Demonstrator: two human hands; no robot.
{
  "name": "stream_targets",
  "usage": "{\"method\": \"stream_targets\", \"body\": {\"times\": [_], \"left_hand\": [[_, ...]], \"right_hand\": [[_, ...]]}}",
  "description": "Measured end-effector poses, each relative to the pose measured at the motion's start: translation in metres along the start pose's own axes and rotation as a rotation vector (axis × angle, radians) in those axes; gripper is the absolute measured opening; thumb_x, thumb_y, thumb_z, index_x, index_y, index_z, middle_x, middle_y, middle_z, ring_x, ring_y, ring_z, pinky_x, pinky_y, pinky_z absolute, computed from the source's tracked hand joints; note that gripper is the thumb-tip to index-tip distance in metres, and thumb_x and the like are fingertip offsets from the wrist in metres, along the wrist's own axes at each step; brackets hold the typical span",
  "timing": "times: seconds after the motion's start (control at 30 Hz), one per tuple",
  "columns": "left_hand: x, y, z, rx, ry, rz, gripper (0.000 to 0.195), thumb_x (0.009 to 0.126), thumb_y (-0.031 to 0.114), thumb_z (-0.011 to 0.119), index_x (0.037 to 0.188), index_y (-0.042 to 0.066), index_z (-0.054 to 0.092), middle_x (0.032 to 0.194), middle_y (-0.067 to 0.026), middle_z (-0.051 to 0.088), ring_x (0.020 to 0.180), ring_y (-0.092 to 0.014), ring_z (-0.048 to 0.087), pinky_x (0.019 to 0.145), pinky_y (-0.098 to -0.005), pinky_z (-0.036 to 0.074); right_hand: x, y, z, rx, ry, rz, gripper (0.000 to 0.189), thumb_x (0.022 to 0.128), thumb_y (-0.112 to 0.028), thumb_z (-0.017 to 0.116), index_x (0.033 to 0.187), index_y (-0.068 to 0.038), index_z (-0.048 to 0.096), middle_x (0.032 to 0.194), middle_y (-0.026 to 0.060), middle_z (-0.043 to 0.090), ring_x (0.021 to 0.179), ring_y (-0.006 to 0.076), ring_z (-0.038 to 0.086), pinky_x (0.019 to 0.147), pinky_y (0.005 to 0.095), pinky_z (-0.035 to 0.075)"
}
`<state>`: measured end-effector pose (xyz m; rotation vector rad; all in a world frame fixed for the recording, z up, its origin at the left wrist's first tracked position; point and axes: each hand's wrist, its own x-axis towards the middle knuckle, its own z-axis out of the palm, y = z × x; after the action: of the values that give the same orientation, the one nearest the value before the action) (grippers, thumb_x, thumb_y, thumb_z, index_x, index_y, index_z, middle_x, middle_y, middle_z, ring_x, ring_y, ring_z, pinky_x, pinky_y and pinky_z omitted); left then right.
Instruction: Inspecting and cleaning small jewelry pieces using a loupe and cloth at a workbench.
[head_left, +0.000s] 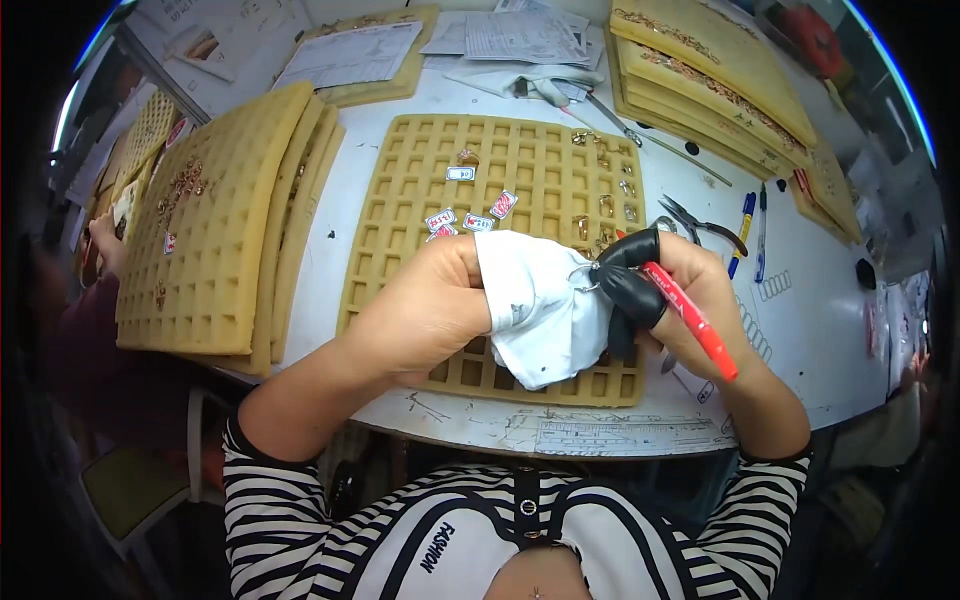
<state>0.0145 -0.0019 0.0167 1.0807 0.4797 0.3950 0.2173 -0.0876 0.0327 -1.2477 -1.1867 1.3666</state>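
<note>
My left hand (420, 304) holds a white cloth (544, 300); its fingertips are hidden in the folds. A silver-coloured ring (579, 279) lies against the cloth. My right hand (694, 292), with black rubber finger cots on the fingertips, pinches this ring by its top. A red marker pen (697, 326) rests across that same hand, slanting down to the right. Both hands are over a yellow compartment tray (491, 225). Several rings (606, 204) stand in its right-hand slots, one gold-coloured ring (469, 156) sits farther left, and small paper tags (478, 222) bearing writing lie on it.
Stacked yellow trays lean at the left (217, 225) and rise at the back right (705, 82), some carrying jewellery. Pliers (701, 225), pens (742, 232) and tweezers (611, 116) lie on the white table (810, 337). Papers (525, 36) are at the back. Another person's hand (107, 244) is far left.
</note>
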Motion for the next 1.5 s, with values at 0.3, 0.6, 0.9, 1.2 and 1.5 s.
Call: {"method": "stream_targets", "body": {"times": [0.3,0.6,0.9,1.2,1.5], "left_hand": [[0.002,-0.005,0.006,0.142,0.01,0.194,0.03,0.09,0.007,0.058,0.119,0.0,0.057,0.104,-0.0055,0.064,0.09,-0.011,0.06,0.076,-0.0263,0.051],[0.001,-0.003,0.002,0.1,-0.005,0.128,0.032,0.089,0.011,0.059,0.118,-0.001,0.058,0.11,-0.007,0.064,0.095,-0.013,0.061,0.082,-0.028,0.05],[0.002,-0.007,0.0,0.051,0.025,0.154,0.024,0.092,0.013,0.056,0.11,-0.002,0.061,0.092,-0.0066,0.067,0.079,-0.011,0.063,0.07,-0.0261,0.052],[0.003,-0.004,0.001,0.075,0.029,0.158,0.023,0.089,0.006,0.057,0.11,-0.002,0.061,0.096,-0.0072,0.066,0.084,-0.013,0.063,0.073,-0.0265,0.052],[0.001,-0.005,0.004,0.047,-0.018,0.101,0.026,0.088,0.008,0.06,0.112,-0.002,0.061,0.102,-0.005,0.065,0.091,-0.01,0.06,0.081,-0.0263,0.049]], "right_hand": [[0.008,0.02,-0.012,-0.997,0.164,-0.92,0.031,0.055,-0.003,0.07,0.085,-0.001,0.062,0.052,0.006,0.049,0.044,0.0227,0.048,0.043,0.0324,0.037],[0.002,0.015,-0.011,-1.281,0.064,-1.01,0.041,0.052,-0.003,0.066,0.093,0.0,0.065,0.061,0.0055,0.058,0.05,0.0229,0.055,0.046,0.032,0.039],[0.011,0.027,-0.005,-0.721,0.141,-0.746,0.025,0.073,-0.004,0.07,0.097,-0.002,0.064,0.071,0.011,0.064,0.057,0.0204,0.062,0.054,0.0298,0.048],[0.012,0.031,-0.006,-0.523,0.19,-0.606,0.022,0.075,0.0,0.068,0.096,-0.001,0.063,0.069,0.0048,0.063,0.059,0.0148,0.059,0.054,0.0269,0.046],[0.0,0.012,-0.004,-1.451,0.18,-1.255,0.017,0.043,-0.015,0.051,0.055,-0.01,0.04,0.048,0.0004,0.036,0.041,0.0138,0.039,0.039,0.0267,0.026]]}}
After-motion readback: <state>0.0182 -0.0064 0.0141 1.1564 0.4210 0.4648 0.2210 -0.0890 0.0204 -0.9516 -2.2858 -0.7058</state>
